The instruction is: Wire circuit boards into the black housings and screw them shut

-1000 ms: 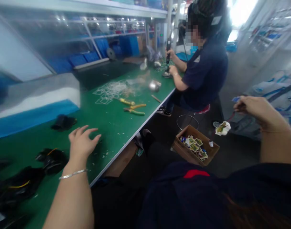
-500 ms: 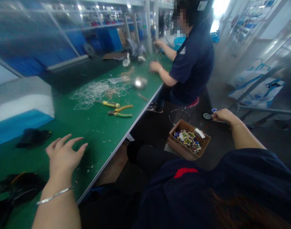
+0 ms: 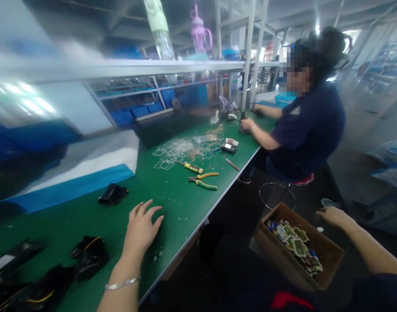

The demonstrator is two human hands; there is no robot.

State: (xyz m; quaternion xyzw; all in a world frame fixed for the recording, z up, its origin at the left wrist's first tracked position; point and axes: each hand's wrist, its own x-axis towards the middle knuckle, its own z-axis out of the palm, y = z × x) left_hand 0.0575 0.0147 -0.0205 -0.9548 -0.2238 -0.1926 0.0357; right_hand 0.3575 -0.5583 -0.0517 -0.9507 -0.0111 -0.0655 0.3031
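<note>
My left hand (image 3: pixel 141 227) rests on the green tabletop (image 3: pixel 172 225), its fingers spread and holding nothing. Ahead of it lie pliers (image 3: pixel 203 180) with yellow-green handles and a screwdriver (image 3: pixel 193 168) with a yellow handle. A small black part (image 3: pixel 113 194) sits to its left. My right hand (image 3: pixel 336 218) reaches out over the far right edge of a cardboard box (image 3: pixel 331 271), fingers extended. Just below its fingertips is a small white piece (image 3: pixel 320 229), apart from the hand. Several cut pieces with green and white faces (image 3: pixel 297 245) fill part of the box.
A seated co-worker (image 3: pixel 310 125) works farther along the bench. Tangled white ties (image 3: pixel 178 149), a black module (image 3: pixel 228 148) and a thin rod (image 3: pixel 232 164) lie ahead. Black parts (image 3: pixel 90 255) are at the lower left, and a white-and-blue package (image 3: pixel 87 173) stands behind. Bottles (image 3: pixel 201 32) stand on the shelf.
My view has swung up and left. My right hand has come in to the box's edge, and a small white-blue item formerly at its fingers is no longer gripped. My left hand stays spread.
</note>
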